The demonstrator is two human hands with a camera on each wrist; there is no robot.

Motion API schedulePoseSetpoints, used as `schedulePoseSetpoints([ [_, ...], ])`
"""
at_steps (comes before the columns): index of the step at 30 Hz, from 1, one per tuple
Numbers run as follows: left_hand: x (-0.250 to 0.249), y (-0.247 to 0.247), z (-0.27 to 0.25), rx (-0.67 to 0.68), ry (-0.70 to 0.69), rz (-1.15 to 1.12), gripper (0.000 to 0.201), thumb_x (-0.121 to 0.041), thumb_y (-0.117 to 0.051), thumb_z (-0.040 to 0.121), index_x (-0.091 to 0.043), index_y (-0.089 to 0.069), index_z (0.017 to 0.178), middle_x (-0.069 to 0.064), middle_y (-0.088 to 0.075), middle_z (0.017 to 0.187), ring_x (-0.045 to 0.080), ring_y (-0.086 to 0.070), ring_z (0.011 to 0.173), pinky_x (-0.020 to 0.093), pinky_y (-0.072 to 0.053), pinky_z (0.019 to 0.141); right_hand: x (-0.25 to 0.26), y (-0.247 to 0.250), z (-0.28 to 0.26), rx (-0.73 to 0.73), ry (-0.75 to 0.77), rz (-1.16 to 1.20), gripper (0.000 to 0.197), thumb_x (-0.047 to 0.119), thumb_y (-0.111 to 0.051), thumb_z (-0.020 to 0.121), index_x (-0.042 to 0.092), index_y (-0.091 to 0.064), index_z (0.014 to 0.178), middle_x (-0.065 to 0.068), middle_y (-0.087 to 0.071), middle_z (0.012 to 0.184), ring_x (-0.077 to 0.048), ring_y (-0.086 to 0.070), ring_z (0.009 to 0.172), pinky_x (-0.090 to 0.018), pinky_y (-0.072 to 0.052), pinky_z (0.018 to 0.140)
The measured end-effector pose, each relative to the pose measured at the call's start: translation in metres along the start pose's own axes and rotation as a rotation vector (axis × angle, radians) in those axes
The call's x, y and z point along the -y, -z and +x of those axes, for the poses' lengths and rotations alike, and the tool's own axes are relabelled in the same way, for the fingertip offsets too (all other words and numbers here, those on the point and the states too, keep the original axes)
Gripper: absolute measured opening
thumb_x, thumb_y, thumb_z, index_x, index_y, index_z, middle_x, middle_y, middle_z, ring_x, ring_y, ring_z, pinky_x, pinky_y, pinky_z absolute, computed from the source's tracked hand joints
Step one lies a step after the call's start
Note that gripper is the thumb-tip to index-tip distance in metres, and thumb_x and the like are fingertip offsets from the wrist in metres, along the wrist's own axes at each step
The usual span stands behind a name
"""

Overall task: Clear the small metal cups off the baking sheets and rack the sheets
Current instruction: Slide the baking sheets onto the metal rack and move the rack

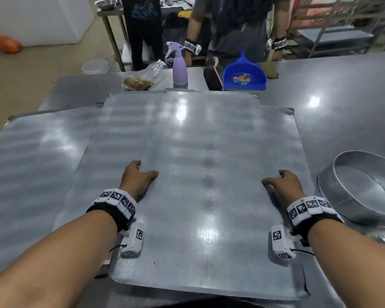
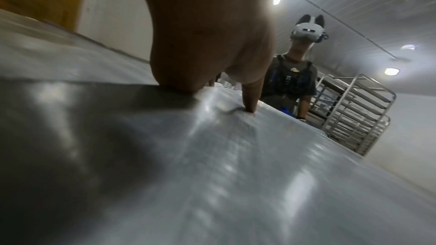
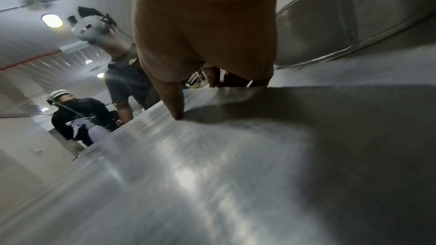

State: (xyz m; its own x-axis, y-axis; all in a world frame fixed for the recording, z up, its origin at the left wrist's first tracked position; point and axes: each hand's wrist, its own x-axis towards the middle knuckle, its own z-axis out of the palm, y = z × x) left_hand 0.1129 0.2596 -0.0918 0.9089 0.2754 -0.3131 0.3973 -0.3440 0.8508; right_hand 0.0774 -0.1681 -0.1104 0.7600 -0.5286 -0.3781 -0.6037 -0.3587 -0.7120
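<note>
Head view showed no cups left on the top baking sheet [image 1: 205,165], which the left hand [image 1: 136,177] and right hand [image 1: 283,184] each gripped by a side edge, thumbs on top, above more sheets spread over the table [image 1: 342,90]. Racking seemingly remained, with the rack [image 2: 354,113] well apart behind a person [image 2: 291,74] opposite. A round pan [image 1: 362,187] crowded the right edge.

Top baking sheet [image 1: 209,174]: bare, dull grey metal, lying flat atop a staggered stack; lower sheets [image 1: 42,156] protrude toward 9 and 12 o'clock. No cups on it.
</note>
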Motion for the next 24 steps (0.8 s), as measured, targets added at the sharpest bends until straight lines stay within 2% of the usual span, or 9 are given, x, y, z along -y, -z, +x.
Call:
schedulePoseSetpoints([
  [2,-0.008,-0.018,0.001,0.022,-0.014,-0.026,0.045,-0.016,-0.083,0.078,-0.014,-0.064,0.119,0.004,-0.073,0.104,0.024,-0.073,0.091,0.035,-0.06,0.076,-0.011,0.015,0.001,-0.034,-0.011,-0.044,0.075,0.025,-0.082,0.076,0.002,-0.05,0.14,-0.02,-0.054,0.138,-0.037,-0.053,0.125,-0.037,-0.043,0.103],
  [5,-0.017,-0.043,0.003,0.071,-0.022,-0.054,0.048,-0.012,-0.081,0.081,-0.013,-0.058,0.123,0.006,-0.07,0.107,0.026,-0.072,0.093,0.034,-0.059,0.074,-0.028,0.031,0.0,-0.076,-0.047,-0.073,0.093,0.053,-0.076,0.057,0.018,-0.05,0.139,-0.019,-0.053,0.138,-0.039,-0.051,0.126,-0.047,-0.042,0.109],
  [7,-0.021,-0.055,0.003,0.093,-0.027,-0.029,0.049,-0.01,-0.08,0.082,-0.014,-0.055,0.124,0.005,-0.068,0.107,0.026,-0.071,0.095,0.034,-0.059,0.075,-0.041,0.036,0.005,-0.091,-0.061,-0.091,0.098,0.059,-0.073,0.051,0.021,-0.05,0.139,-0.018,-0.052,0.139,-0.039,-0.049,0.128,-0.049,-0.04,0.11],
  [11,-0.022,-0.072,0.007,0.104,-0.027,0.031,0.05,-0.015,-0.082,0.079,-0.019,-0.052,0.118,0.001,-0.064,0.104,0.028,-0.068,0.097,0.043,-0.06,0.086,-0.05,0.045,0.006,-0.133,-0.1,-0.148,0.088,0.055,-0.075,0.064,0.025,-0.047,0.141,-0.021,-0.048,0.142,-0.043,-0.044,0.131,-0.051,-0.036,0.112],
  [14,-0.025,-0.08,0.008,0.116,-0.042,0.083,0.056,-0.026,-0.084,0.073,-0.018,-0.053,0.119,0.005,-0.062,0.118,0.027,-0.066,0.1,0.045,-0.058,0.093,-0.055,0.048,0.007,-0.123,-0.136,-0.107,0.08,0.046,-0.076,0.075,0.026,-0.042,0.145,-0.023,-0.037,0.145,-0.044,-0.038,0.133,-0.05,-0.031,0.115],
  [16,-0.026,-0.083,0.011,0.129,-0.042,0.145,0.068,-0.032,-0.083,0.074,-0.013,-0.055,0.132,0.008,-0.051,0.136,0.029,-0.063,0.104,0.039,-0.055,0.093,-0.06,0.047,0.011,-0.116,-0.125,-0.042,0.087,0.052,-0.076,0.064,0.028,-0.044,0.141,-0.021,-0.044,0.141,-0.041,-0.044,0.129,-0.05,-0.035,0.113],
  [18,-0.027,-0.085,0.012,0.155,-0.032,0.214,0.078,-0.041,-0.082,0.072,-0.011,-0.053,0.138,0.011,-0.042,0.143,0.033,-0.061,0.112,0.042,-0.053,0.099,-0.068,0.046,0.015,-0.106,-0.101,0.003,0.093,0.057,-0.071,0.05,0.027,-0.048,0.135,-0.018,-0.054,0.133,-0.038,-0.052,0.122,-0.049,-0.041,0.109],
  [21,-0.017,-0.09,0.02,0.193,-0.05,0.226,0.09,-0.059,-0.075,0.052,-0.018,-0.058,0.131,0.007,-0.062,0.13,0.032,-0.066,0.109,0.052,-0.054,0.099,-0.074,0.046,0.015,-0.104,-0.075,0.022,0.076,0.045,-0.076,0.063,0.022,-0.052,0.132,-0.016,-0.061,0.127,-0.035,-0.058,0.117,-0.049,-0.045,0.106],
  [24,-0.009,-0.094,0.027,0.208,-0.04,0.204,0.078,-0.059,-0.075,0.054,-0.027,-0.055,0.122,-0.001,-0.069,0.119,0.028,-0.067,0.108,0.053,-0.051,0.102,-0.074,0.048,0.013,-0.101,-0.054,0.015,0.066,0.04,-0.076,0.072,0.023,-0.052,0.132,-0.016,-0.06,0.127,-0.035,-0.058,0.116,-0.048,-0.045,0.106],
])
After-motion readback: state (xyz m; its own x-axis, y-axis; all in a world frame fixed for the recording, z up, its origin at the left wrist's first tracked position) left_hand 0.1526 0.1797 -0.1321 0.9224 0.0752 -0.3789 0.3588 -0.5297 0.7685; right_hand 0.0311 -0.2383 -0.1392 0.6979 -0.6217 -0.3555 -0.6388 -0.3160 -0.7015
